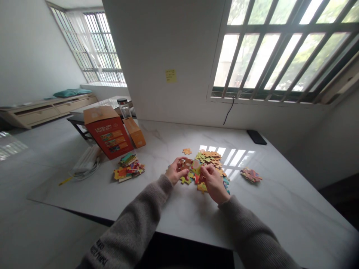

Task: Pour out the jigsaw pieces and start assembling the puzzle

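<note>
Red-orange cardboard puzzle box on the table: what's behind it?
Behind the red-orange cardboard box, a clear jar with a black lid shows; the box hides what lies directly behind it.

Knit sweater [131,224]: one, long-sleeved, grey-brown, slightly fuzzy. Left sleeve [146,205]: dark printed lettering [98,254] toward the elbow, partly legible at most. Right sleeve [252,235]: fine lengthwise ribbing, darker grey in shade. Left cuff [168,183] and right cuff [226,203]: same knit, close-fitting at the wrists. Left hand [176,170] and right hand [214,183]: bare.
</note>
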Available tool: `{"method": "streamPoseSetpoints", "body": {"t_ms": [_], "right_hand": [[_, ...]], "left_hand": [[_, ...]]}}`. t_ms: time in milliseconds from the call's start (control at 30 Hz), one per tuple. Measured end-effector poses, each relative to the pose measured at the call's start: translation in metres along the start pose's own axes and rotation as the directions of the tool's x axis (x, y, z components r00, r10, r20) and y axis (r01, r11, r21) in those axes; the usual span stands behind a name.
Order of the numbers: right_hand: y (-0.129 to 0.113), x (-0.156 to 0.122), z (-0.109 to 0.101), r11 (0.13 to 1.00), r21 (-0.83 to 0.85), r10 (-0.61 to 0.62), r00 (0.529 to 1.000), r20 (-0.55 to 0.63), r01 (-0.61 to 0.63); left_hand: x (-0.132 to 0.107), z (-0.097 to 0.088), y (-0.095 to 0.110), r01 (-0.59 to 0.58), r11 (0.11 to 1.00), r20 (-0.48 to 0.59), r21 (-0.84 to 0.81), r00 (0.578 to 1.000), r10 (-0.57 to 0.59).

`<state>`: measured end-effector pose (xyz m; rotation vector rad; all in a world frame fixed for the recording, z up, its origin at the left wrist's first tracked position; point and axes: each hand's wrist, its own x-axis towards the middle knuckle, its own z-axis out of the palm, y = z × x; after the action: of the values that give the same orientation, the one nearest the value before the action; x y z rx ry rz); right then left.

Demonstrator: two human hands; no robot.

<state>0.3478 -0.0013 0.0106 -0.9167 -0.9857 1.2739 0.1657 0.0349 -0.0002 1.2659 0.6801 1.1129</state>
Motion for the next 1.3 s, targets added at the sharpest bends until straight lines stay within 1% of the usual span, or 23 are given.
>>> {"method": "streamPoseSetpoints", "body": {"t_ms": [100,167,233,333,400,467,533,633,733,800,833,933,1033,1133,1200,1300], "right_hand": [[0.0,0.0,-0.001,0.998,0.069,-0.011,1.0,-0.022,0.012],[-0.001,0.0,-0.002,0.999,0.036,-0.037,0.999,-0.019,0.037],[-0.003,0.0,-0.003,0.996,-0.033,-0.082,0.997,-0.001,0.082],[-0.007,-0.001,-0.004,0.967,-0.18,-0.177,0.983,0.042,0.181],[-0.01,-0.001,-0.004,0.915,-0.306,-0.264,0.963,0.043,0.264],[-0.013,0.0,-0.006,0.868,-0.384,-0.33,0.944,0.023,0.313],[-0.014,0.001,-0.007,0.876,-0.371,-0.328,0.945,0.005,0.306],[-0.015,0.005,-0.012,0.932,-0.267,-0.27,0.961,-0.062,0.245],[-0.017,0.009,-0.017,0.945,-0.229,-0.281,0.94,-0.194,0.235],[-0.019,0.01,-0.021,0.938,-0.244,-0.304,0.923,-0.235,0.246],[-0.02,0.01,-0.021,0.935,-0.252,-0.311,0.921,-0.235,0.251],[-0.02,0.009,-0.019,0.945,-0.228,-0.277,0.944,-0.176,0.235],[-0.017,0.007,-0.014,0.975,-0.13,-0.196,0.975,-0.101,0.182],[-0.012,0.006,-0.011,0.993,-0.046,-0.11,0.994,-0.017,0.109],[-0.009,0.005,-0.01,0.998,-0.04,-0.04,0.997,0.063,0.042],[-0.006,0.001,-0.007,0.994,-0.102,0.042,0.984,0.171,-0.024]], "left_hand": [[0.003,-0.004,-0.001,-0.026,0.999,-0.085,-0.02,0.996,0.025],[0.004,-0.005,-0.002,-0.016,1.0,-0.128,-0.018,0.992,0.013],[0.004,-0.004,-0.004,0.018,1.0,-0.143,0.015,0.99,-0.016],[0.001,0.0,-0.007,0.055,0.993,-0.099,0.102,0.994,-0.045],[-0.002,0.004,-0.008,0.052,0.99,-0.042,0.131,0.998,-0.047],[-0.004,0.006,-0.009,0.053,0.99,0.009,0.129,0.998,-0.055],[-0.005,0.008,-0.009,0.058,0.992,0.039,0.114,0.997,-0.062],[-0.005,0.009,-0.007,0.046,0.996,0.059,0.082,0.997,-0.051],[-0.005,0.009,-0.006,0.056,0.997,0.068,0.057,0.996,-0.06],[-0.004,0.008,-0.005,0.075,0.996,0.068,0.048,0.995,-0.078],[-0.004,0.008,-0.006,0.084,0.995,0.066,0.049,0.994,-0.087],[-0.003,0.008,-0.008,0.107,0.991,0.044,0.085,0.993,-0.111],[-0.002,0.007,-0.009,0.13,0.982,-0.013,0.138,0.992,-0.129],[-0.001,0.005,-0.008,0.137,0.973,-0.071,0.187,0.989,-0.126],[-0.001,0.003,-0.007,0.158,0.976,-0.038,0.152,0.987,-0.154],[-0.001,0.002,-0.006,0.196,0.98,0.086,0.021,0.977,-0.197]]}}
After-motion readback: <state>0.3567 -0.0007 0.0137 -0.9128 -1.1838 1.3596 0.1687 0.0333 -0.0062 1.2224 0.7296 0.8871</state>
